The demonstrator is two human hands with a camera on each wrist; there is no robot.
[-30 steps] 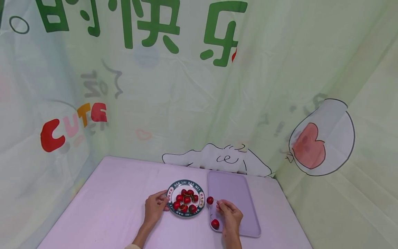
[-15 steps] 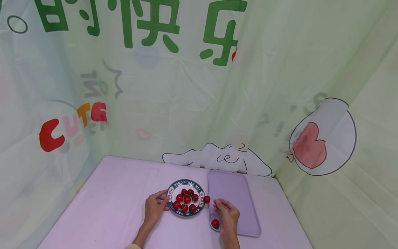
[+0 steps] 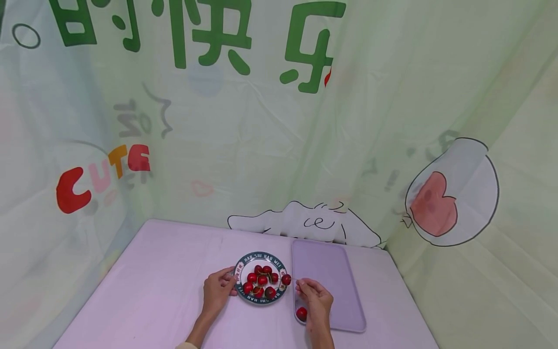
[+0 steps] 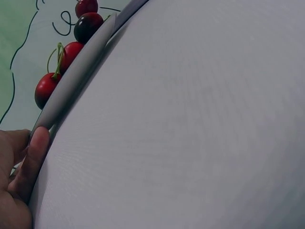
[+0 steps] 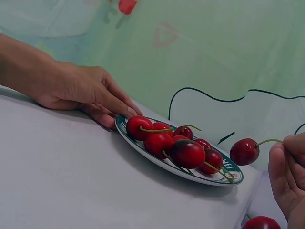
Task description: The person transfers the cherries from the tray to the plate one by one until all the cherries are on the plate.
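A round plate [image 3: 240, 293] with a dark green lettered rim stands on the table, several red cherries [image 3: 262, 280] heaped in its middle. My left hand [image 3: 216, 291] grips the plate's left rim, thumb on top and fingers below; the left wrist view shows its fingertips [image 4: 39, 143] at the edge. Between thumb and forefinger my right hand [image 3: 317, 298] pinches the green stem of one cherry [image 5: 244, 151]. That cherry hangs sideways from the stem, overlapping the plate's right rim in the head view. Another cherry [image 3: 302, 313] lies at the tray's near left corner, partly behind the right hand.
A shallow lilac tray [image 3: 331, 261] lies right of the plate, its left edge close to the plate's rim. Pale printed curtains [image 3: 244, 155] hang behind the table [image 3: 165, 281] and along both sides.
My right hand has moved left with the pinched cherry, from over the tray's left edge to the plate's right rim. The left hand and plate have stayed put.
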